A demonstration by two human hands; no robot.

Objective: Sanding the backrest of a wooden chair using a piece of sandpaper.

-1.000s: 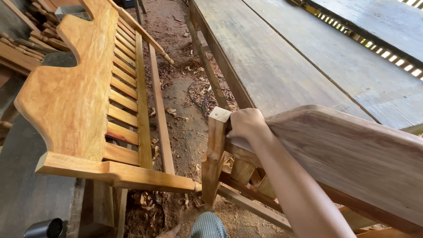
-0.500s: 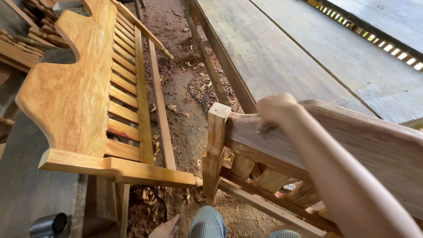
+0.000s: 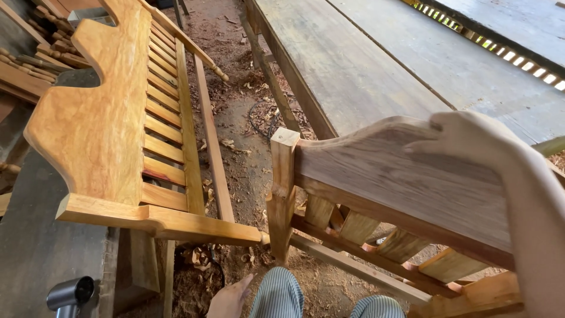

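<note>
I see my right hand (image 3: 471, 141) with its grip closed over the curved top rail of the unfinished bench back (image 3: 388, 176), near right; my left hand (image 3: 229, 297) hangs open, low by my knee; a varnished bench (image 3: 106, 129) stands left.

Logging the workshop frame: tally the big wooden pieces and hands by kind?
Slatted bench backs: 2 (varnished orange bench back, unfinished bench back)
Plank worktables: 2 (near table, far table)
Hands: 2 (right hand, left hand)
Total: 6
</note>
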